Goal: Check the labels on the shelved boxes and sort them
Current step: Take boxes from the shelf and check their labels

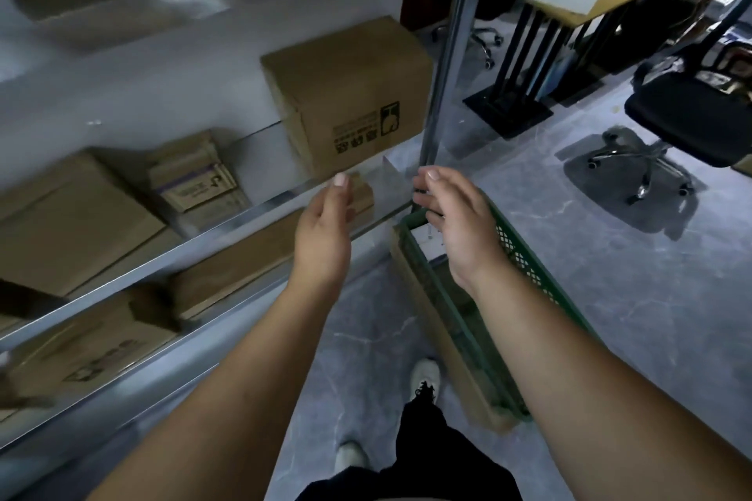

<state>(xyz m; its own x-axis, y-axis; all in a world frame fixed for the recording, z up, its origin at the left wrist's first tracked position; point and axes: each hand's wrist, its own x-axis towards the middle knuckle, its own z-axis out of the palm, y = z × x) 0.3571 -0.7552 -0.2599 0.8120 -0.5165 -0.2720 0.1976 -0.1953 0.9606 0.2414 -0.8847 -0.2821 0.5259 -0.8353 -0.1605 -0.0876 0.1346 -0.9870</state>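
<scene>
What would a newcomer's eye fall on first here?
The left hand and right hand, raised mid-frame with palms facing each other. Just beyond them, a printed cardboard box stands on the shelf. A green basket sits low, under the right hand.

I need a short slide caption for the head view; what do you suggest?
Left hand and right hand, both empty, reach toward a printed cardboard box on the shelf, near a green basket.

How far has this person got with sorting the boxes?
Done: nothing clearly sorted; the contents of the crate are unclear. In hand: nothing; the left hand and right hand are open, near the printed box on the shelf. Left: that box and the other boxes still shelved.
</scene>
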